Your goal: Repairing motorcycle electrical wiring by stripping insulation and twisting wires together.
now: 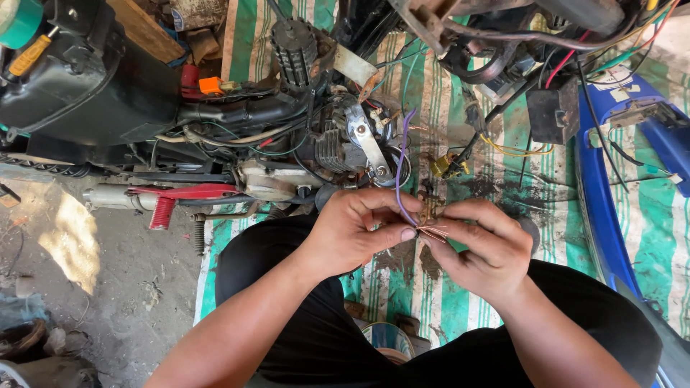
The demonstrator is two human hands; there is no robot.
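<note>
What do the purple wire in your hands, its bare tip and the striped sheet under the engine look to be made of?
Purple wire: smooth, flexible plastic insulation, judging by its soft curve. Bare strands between the left hand and right hand: thin, reddish, shiny, likely copper. Striped sheet: green-and-white, looks like woven plastic tarpaulin, stained dark.

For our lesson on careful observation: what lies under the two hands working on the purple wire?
Under the left hand and right hand lies a green-striped tarp, stained dark, plus the person's black-clad knees. The purple wire ends in bare copper strands; the hands cover the tarp directly beneath.
</note>
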